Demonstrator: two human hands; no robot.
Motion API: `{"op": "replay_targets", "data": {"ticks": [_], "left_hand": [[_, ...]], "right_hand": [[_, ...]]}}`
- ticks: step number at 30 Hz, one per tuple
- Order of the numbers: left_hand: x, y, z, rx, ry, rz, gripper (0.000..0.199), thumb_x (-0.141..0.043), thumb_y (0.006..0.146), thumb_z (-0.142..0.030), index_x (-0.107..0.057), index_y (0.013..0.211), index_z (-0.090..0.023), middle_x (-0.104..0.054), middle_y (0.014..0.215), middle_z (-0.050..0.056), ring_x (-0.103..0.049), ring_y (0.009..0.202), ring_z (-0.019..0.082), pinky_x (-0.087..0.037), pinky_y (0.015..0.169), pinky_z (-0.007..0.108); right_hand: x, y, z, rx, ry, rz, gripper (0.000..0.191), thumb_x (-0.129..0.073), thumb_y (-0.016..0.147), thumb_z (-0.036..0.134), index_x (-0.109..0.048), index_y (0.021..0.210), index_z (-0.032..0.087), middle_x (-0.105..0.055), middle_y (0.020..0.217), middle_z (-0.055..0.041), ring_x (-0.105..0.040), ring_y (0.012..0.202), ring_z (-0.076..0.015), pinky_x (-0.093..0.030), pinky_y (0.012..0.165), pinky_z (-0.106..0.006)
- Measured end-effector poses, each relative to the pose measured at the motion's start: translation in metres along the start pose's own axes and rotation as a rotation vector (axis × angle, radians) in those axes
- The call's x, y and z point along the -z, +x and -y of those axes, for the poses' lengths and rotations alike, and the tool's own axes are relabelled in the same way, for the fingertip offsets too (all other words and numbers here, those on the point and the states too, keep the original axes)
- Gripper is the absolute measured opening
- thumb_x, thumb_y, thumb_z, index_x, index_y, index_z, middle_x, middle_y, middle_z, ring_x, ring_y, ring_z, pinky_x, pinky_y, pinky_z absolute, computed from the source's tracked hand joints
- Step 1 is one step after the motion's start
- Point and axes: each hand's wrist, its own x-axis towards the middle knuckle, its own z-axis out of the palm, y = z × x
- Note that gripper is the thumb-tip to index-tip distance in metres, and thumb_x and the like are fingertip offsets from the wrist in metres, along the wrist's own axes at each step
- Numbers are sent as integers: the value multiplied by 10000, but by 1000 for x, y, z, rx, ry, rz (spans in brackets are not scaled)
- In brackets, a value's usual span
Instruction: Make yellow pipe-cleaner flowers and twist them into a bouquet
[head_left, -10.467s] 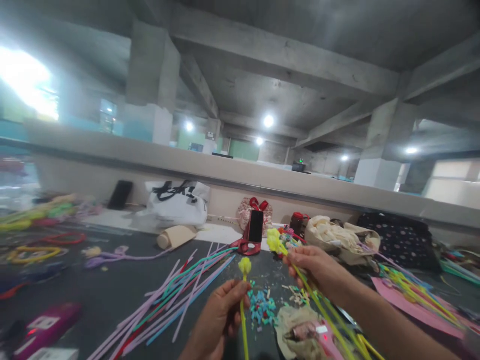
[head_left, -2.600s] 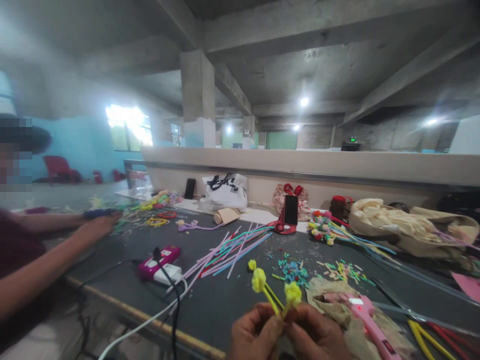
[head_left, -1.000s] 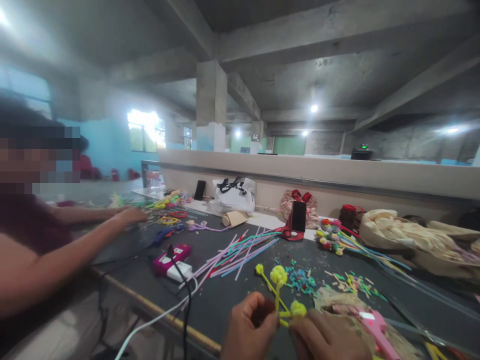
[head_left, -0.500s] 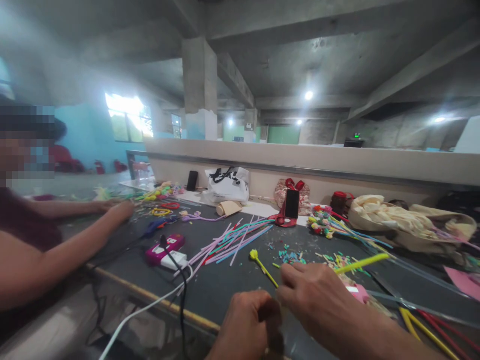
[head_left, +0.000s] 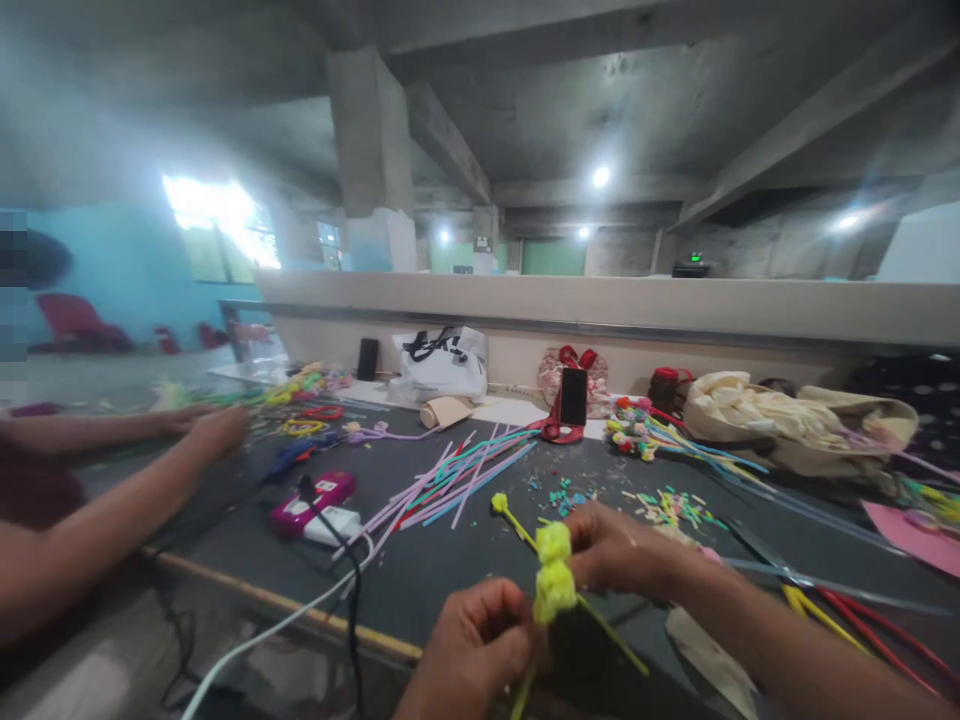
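Clearly, 2 yellow blooms (head_left: 555, 590) sit between left hand (head_left: 476, 645) and right hand (head_left: 619, 550).

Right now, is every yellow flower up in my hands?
No, one yellow flower lies on the dark tabletop, beyond the left hand.

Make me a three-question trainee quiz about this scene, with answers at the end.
1. True or false: in the picture, the white bag is left of the red-lidded jar.
2. What colour are the two flower heads between the hands? a) purple, b) yellow, c) red
3. Which sits lower in the picture, the left hand or the right hand?

Key: 1. True. 2. b. 3. The left hand.
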Motion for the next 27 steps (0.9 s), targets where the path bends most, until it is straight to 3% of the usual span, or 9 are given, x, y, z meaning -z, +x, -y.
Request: {"op": "replay_targets", "data": {"ticks": [5,8,10,13,15,22,24,27], "left_hand": [[-3,10,17,-47,-114,-260,215,-613,621,-359,-512,606,-170,-483,450,-59,-354,371,52,-280,400,169],[-7,14,23,-131,-72,-359,202,-602,628,-353,-520,621,-169,-465,466,-65,-372,388,60,-305,403,172],[-9,15,22,-156,-52,-403,196,-599,634,-352,-527,639,-170,-472,492,-63,-383,408,66,-322,412,174],[-9,15,17,-158,-29,-421,208,-615,626,-361,-543,659,-168,-499,531,-52,-392,433,75,-338,418,180],[-9,15,14,-172,-14,-443,228,-626,611,-378,-551,656,-168,-521,558,-38,-407,452,86,-347,418,183],[-9,14,14,-228,-23,-487,242,-603,615,-399,-553,661,-166,-514,542,-34,-400,454,82,-332,402,169],[-9,14,14,-230,-8,-476,223,-602,618,-379,-550,652,-165,-521,548,-31,-408,459,82,-331,404,167],[-9,13,14,-228,0,-462,203,-605,620,-359,-557,643,-163,-524,548,-29,-413,467,83,-326,406,164]], "right_hand": [[-49,-17,-14,15,117,-260,150,-542,704,236,-630,657,125,-486,507,41,-443,472,-83,-331,434,-169],[-64,-23,-10,74,18,-406,131,-546,693,202,-636,619,142,-581,589,-2,-530,588,-138,-377,535,-206],[-68,-25,-9,87,-48,-462,162,-515,720,216,-664,711,154,-613,638,-23,-549,614,-159,-389,558,-223],[-71,-22,-10,96,-22,-474,287,-476,749,230,-642,978,176,-622,650,-22,-551,602,-166,-401,555,-232],[-73,-19,-11,93,66,-452,321,-457,767,248,-622,1035,187,-611,629,-15,-541,567,-158,-397,524,-228],[-76,-5,-14,75,605,-447,492,-372,808,517,-680,821,134,-577,594,-35,-517,488,-131,-381,427,-211],[-76,0,-15,80,654,-454,469,-405,799,519,-661,745,130,-562,605,-26,-527,512,-131,-378,424,-202],[-74,7,-13,94,547,-474,360,-496,771,463,-612,687,133,-519,581,5,-507,512,-123,-360,417,-191]]}}
